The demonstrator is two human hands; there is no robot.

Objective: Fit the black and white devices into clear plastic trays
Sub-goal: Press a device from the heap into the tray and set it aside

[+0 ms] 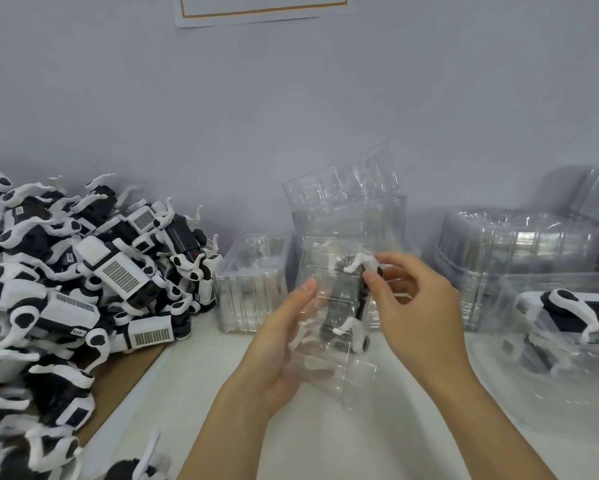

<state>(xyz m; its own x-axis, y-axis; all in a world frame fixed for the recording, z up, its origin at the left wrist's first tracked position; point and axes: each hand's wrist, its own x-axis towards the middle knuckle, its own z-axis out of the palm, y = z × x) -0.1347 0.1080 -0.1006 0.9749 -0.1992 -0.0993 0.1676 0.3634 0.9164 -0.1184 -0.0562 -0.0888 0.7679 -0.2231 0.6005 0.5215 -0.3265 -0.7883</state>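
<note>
Clear tray [329, 320] between both hands, device [346, 299] seemingly inside.

trays [519, 244]: clear glossy plastic, creased | devices [118, 271]: black and white plastic, smooth, mostly matt | table [215, 368]: white, smooth, matt | board [125, 375] at table's left edge: brown cardboard
</note>
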